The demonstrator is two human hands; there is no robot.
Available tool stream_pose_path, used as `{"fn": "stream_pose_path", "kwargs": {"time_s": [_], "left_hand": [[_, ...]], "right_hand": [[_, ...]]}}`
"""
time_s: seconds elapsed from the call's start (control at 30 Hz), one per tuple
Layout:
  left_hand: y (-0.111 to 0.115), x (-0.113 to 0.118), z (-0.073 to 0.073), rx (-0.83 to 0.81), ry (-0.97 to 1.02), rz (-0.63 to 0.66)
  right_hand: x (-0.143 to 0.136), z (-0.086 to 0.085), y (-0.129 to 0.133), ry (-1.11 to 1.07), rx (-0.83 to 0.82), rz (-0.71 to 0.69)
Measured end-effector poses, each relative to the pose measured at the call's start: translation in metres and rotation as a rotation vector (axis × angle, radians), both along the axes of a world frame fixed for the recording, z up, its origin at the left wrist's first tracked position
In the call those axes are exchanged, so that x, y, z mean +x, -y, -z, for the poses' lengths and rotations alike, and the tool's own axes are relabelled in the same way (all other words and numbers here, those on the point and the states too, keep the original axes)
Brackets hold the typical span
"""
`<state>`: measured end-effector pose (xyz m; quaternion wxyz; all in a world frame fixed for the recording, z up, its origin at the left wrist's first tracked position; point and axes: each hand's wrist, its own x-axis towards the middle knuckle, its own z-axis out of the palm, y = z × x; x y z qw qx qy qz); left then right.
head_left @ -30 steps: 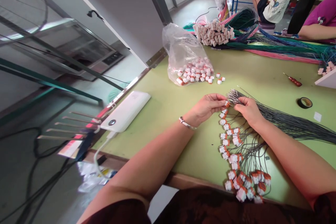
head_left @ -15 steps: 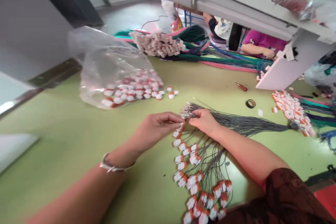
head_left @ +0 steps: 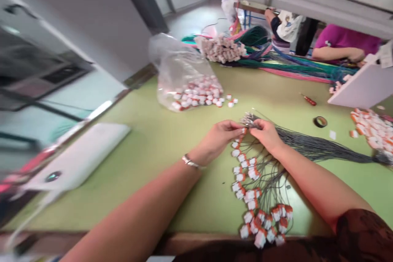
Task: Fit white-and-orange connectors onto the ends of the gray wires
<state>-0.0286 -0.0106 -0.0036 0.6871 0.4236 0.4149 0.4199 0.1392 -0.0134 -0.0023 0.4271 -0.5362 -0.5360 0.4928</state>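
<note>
Left hand (head_left: 216, 141) pinches a small, boxy white-and-orange connector (head_left: 244, 130); right hand (head_left: 267, 136) grips slender, metal-tipped dark wires (head_left: 319, 146) just beside it. Blocky wired connectors (head_left: 240, 177) trail to the counter's (head_left: 144, 143) near edge.

Tabletop (head_left: 153, 139) leaves room leftward; dark wires (head_left: 325, 150) obstruct rightward.

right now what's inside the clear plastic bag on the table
The clear plastic bag holds a heap of small white-and-orange connectors in its nearer part. Those underneath are covered by the ones on top, so their number cannot be told.
</note>
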Motion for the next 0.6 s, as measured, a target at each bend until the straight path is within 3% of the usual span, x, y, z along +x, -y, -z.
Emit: {"fn": "stream_pose_path", "kwargs": {"time_s": [0.2, 0.43, 0.6], "left_hand": [[0.0018, 0.0004, 0.0008, -0.057, 0.126, -0.013], [0.0027, 0.0056, 0.006, 0.011, 0.09, 0.011], [-0.0007, -0.0011, 0.0021, 0.068, 0.036, 0.073]], "right_hand": [[-0.0012, 0.005, -0.0002, 0.031, -0.014, 0.015], [-0.0021, 0.0062, 0.0023, 0.134, 0.028, 0.005], [0.0006, 0.0067, 0.0013, 0.062, 0.028, -0.014]]}}
